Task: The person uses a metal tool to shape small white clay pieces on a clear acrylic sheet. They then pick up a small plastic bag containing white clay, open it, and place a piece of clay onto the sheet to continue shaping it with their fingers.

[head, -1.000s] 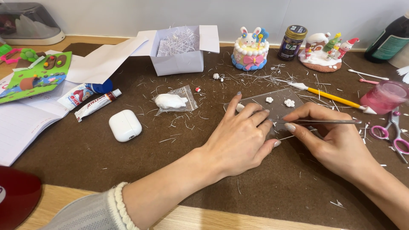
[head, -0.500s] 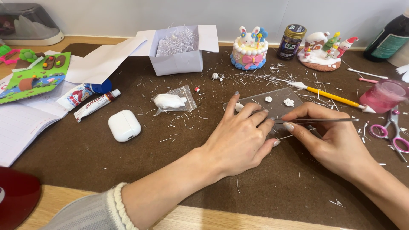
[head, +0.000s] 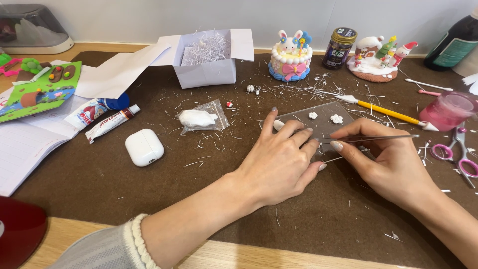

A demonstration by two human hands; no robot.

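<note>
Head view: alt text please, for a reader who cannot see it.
Two bare hands work over a clear plastic sheet on a brown mat: the left hand presses it flat, the right hand holds a thin metal tool. Tiny white clay flowers sit on the sheet.

At my twelve o'clock, tiny white flowers (head: 336,118) dot the clear sheet (head: 318,124); brown tabletop (head: 308,224); pink cup (head: 448,110) at two

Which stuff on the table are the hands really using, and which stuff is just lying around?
In use:
left hand pressing on the clear plastic sheet
right hand holding a thin metal tool
tiny white flowers on the sheet

Just lying about:
white earbud case
bag of white clay
paper box of shreds
bunny cake model
pink scissors
yellow-handled tool
</note>
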